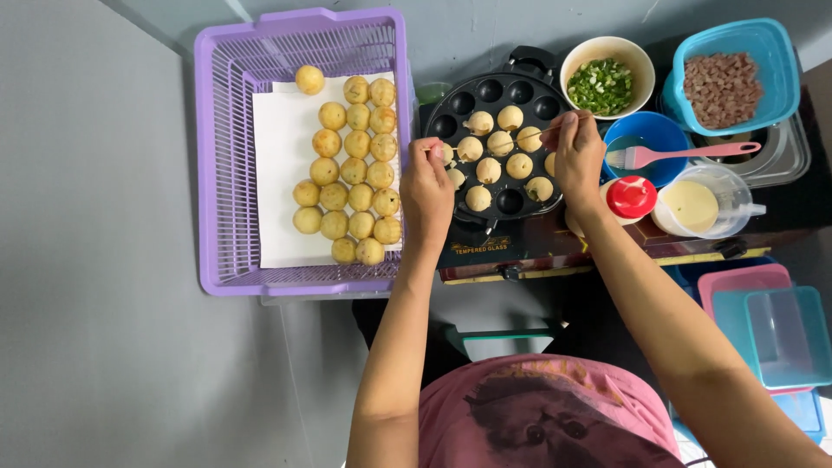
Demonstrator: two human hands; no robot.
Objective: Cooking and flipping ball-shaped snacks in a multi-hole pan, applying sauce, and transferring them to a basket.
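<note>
Head view: left hand (426, 186) pinches a thin skewer (436, 149) at 9 o'clock of the black dimpled pan (537, 94). Right hand (579, 156) pinches a second skewer (536, 133) at 3 o'clock, tip among the dough balls (499, 143). Risk: a half-set ball could tear if pried early; wrists near the hot rim may scorch. Purple basket (212, 156) of browned balls at 9 o'clock.
</note>
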